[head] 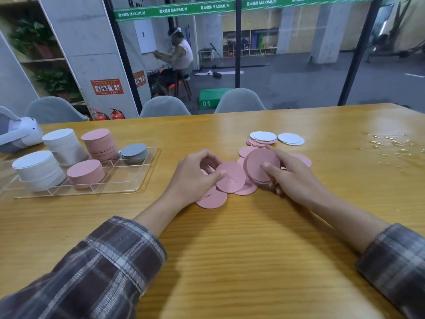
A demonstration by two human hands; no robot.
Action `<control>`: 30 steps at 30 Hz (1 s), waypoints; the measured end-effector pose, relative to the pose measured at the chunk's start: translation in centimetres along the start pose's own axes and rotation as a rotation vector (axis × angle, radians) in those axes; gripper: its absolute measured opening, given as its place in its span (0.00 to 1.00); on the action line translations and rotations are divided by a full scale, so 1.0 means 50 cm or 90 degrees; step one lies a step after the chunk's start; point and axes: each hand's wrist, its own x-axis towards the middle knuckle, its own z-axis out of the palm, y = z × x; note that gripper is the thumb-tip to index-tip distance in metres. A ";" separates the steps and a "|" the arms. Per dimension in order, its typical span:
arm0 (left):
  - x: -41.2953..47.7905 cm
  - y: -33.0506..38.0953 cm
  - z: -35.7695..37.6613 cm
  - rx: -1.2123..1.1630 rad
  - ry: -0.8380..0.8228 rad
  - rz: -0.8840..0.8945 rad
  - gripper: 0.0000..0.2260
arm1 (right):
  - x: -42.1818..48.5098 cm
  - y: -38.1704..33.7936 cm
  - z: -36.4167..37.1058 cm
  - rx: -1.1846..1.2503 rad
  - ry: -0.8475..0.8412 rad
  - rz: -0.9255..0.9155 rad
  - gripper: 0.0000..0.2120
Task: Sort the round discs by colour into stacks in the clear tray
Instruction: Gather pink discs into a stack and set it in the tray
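Note:
Loose pink discs (212, 199) lie scattered at the middle of the table. My right hand (292, 178) holds a small tilted stack of pink discs (258, 163) between thumb and fingers. My left hand (194, 174) pinches one pink disc (232, 178) from the pile with thumb and fingers. The clear tray (128, 185) on the left holds two white stacks (38, 168) (62, 141), two pink stacks (86, 172) (100, 142) and a short grey stack (133, 151). Beyond the pile lie a few white discs (290, 138) and white discs on top of pink ones (263, 137).
A white headset (19, 133) rests at the table's far left. A crumpled clear plastic wrap (388, 142) lies at the far right. Grey chairs (239, 100) stand along the far edge of the wooden table (253, 249), with a glass wall behind them.

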 end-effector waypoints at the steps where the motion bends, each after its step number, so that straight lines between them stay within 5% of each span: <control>1: 0.001 0.004 0.001 -0.050 -0.007 -0.014 0.06 | 0.001 0.001 0.001 0.005 -0.006 0.005 0.20; 13: -0.009 0.027 0.004 -0.203 -0.091 -0.055 0.13 | 0.002 -0.004 0.000 0.057 0.001 0.013 0.18; 30: -0.019 0.040 0.049 -0.174 0.003 -0.067 0.07 | -0.008 -0.018 0.017 0.030 -0.081 -0.008 0.22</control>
